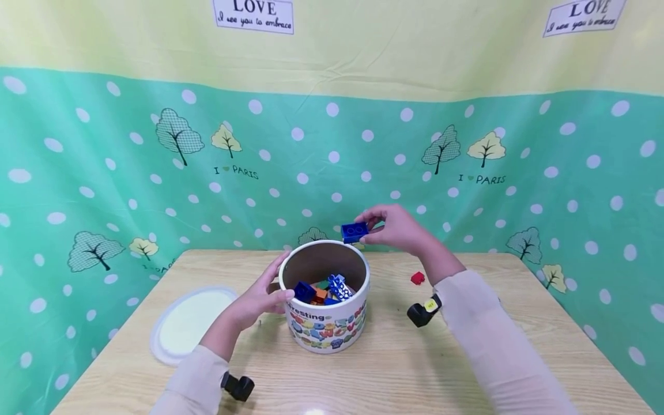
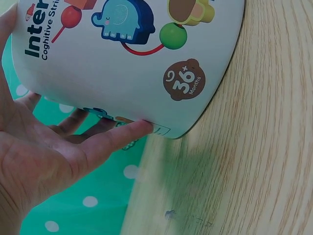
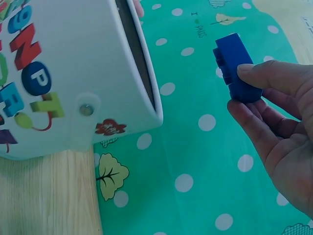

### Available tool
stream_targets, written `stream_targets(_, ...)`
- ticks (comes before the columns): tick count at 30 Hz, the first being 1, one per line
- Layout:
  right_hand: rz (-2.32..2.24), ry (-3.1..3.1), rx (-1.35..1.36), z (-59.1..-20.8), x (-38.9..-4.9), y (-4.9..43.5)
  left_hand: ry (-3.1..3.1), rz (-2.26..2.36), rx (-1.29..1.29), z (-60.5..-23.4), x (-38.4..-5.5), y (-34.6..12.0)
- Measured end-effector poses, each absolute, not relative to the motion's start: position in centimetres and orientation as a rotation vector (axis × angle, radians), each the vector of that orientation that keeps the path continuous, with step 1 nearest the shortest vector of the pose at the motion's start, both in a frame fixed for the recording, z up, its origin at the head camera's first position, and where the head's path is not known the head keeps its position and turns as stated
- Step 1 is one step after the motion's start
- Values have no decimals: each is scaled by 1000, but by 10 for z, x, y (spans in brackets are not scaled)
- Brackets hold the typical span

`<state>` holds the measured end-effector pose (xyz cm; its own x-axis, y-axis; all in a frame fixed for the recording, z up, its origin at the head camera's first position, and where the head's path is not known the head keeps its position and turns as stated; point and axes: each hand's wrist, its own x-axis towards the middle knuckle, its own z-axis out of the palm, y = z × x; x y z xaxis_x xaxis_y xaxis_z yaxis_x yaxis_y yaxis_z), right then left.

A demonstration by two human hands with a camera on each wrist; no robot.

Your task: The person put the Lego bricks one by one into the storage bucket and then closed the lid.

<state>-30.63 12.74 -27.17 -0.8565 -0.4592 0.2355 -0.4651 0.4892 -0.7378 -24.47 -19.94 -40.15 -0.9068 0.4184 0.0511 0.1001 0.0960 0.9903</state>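
Note:
A white round bucket (image 1: 327, 328) with colourful printed letters stands on the table, its top uncovered and several building blocks (image 1: 320, 295) inside. My left hand (image 1: 259, 297) holds the bucket by its left side, thumb at the rim and fingers spread around the wall. In the left wrist view the fingers of the left hand (image 2: 58, 147) lie along the printed side. Above the back right of the rim, my right hand (image 1: 391, 227) pinches a dark blue building block (image 1: 354, 232) between thumb and fingers. The right wrist view shows this blue block (image 3: 238, 68) clear of the bucket.
A round white lid (image 1: 194, 323) lies on the wooden table (image 1: 404, 374), left of the bucket. One small red block (image 1: 417, 278) sits on the table to the right. Behind the table hangs a green and yellow printed cloth (image 1: 332, 132).

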Motion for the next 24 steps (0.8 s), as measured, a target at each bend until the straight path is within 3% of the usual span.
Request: stream_targets(24,1142,-2845,916,-267,-322,84,2147,1888,510,-403,-246,-199)
